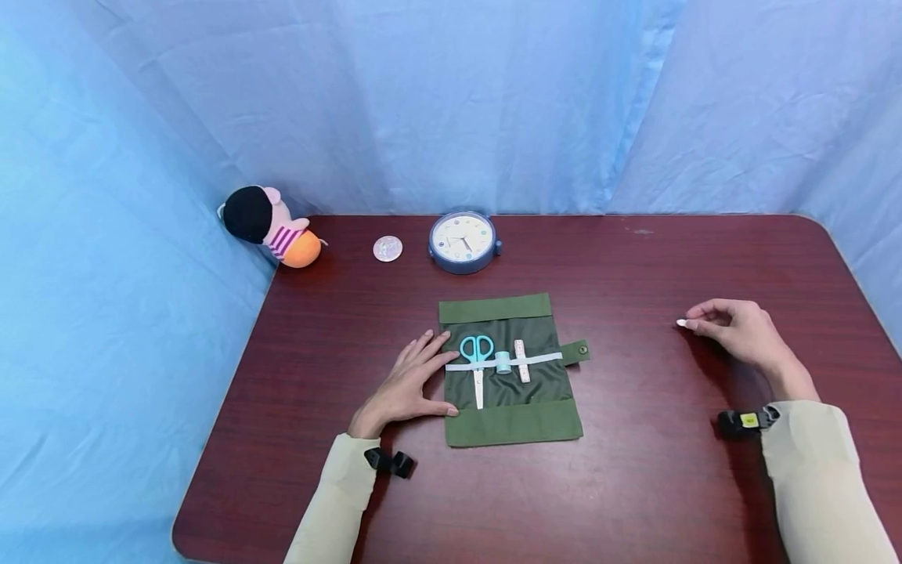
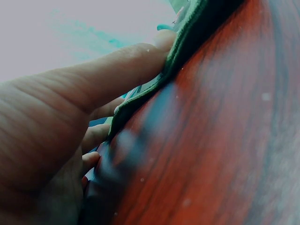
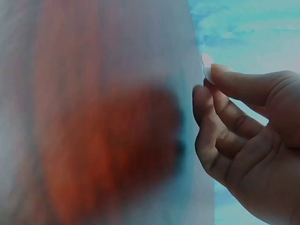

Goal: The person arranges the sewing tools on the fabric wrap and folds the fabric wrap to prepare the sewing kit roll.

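Observation:
A green fabric sewing roll lies unfolded mid-table. Its pale elastic band holds turquoise-handled scissors, a light-blue thread spool and a rolled or folded measuring tape. My left hand rests along the roll's left edge with fingers spread; in the left wrist view the thumb lies on the fabric edge. Well to the right, my right hand pinches a small white oval piece between thumb and fingertips. Its exact kind is unclear.
A blue-rimmed clock lies at the back of the dark red table. Left of it are a round silvery disc and a plush doll at the corner. A snap tab sticks out from the roll's right side. Blue curtains surround the table.

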A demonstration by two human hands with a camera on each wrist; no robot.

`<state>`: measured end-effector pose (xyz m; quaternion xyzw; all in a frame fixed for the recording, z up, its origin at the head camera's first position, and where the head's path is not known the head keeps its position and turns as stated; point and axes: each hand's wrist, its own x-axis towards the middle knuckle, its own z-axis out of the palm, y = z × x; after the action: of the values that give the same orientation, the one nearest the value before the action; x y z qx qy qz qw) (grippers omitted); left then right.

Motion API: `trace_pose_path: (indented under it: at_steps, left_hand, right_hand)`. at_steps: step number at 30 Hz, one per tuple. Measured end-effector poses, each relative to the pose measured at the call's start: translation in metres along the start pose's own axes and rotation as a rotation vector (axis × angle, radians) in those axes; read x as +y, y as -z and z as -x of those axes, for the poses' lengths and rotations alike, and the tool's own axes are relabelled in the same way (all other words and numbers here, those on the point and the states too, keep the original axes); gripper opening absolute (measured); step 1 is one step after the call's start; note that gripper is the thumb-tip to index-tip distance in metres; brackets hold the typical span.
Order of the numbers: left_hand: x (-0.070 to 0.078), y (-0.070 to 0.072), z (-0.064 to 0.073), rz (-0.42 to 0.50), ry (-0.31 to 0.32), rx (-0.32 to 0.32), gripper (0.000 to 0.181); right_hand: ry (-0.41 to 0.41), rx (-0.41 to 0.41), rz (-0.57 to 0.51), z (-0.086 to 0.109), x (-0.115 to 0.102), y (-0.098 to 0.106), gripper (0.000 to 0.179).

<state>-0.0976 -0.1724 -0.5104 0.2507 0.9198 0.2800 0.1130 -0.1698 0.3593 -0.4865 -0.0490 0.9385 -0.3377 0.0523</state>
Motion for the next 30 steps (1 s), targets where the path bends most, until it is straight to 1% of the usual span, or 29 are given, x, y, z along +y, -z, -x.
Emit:
trace_pose_path:
  at_steps: [4,7,11,15,20,22,24,27,30]
  left_hand:
    - [0.000,0.000,0.000,-0.003,-0.008,0.007,0.086]
    - [0.001,0.000,0.000,-0.003,-0.009,0.005,0.087]
    - [0.002,0.001,0.001,0.002,-0.011,0.008,0.086]
    - [0.002,0.002,0.001,0.004,-0.009,0.007,0.086]
    - [0.002,0.001,0.001,0.004,-0.013,0.011,0.086]
    - [0.001,0.001,0.001,0.004,-0.015,0.013,0.086]
    - [0.001,0.001,0.001,0.000,-0.014,0.012,0.086]
    - [0.002,0.001,0.001,-0.003,-0.011,0.007,0.086]
    - [0.002,0.002,0.001,-0.005,-0.012,0.004,0.086]
  right_hand:
    - [-0.008,-0.043,-0.067,-0.006,-0.011,0.002,0.026]
    - [0.029,-0.059,-0.092,-0.013,-0.020,0.001,0.026]
    - [0.065,-0.063,-0.094,-0.021,-0.037,-0.002,0.025]
    - [0.073,-0.081,-0.111,-0.029,-0.054,-0.009,0.025]
    - [0.138,-0.121,-0.153,-0.040,-0.073,-0.019,0.019]
    - [0.155,-0.145,-0.176,-0.044,-0.082,-0.023,0.017]
    - [0.154,-0.168,-0.198,-0.047,-0.091,-0.028,0.015]
    - [0.158,-0.204,-0.201,-0.052,-0.103,-0.034,0.017]
    - [0.181,-0.233,-0.181,-0.055,-0.114,-0.041,0.019]
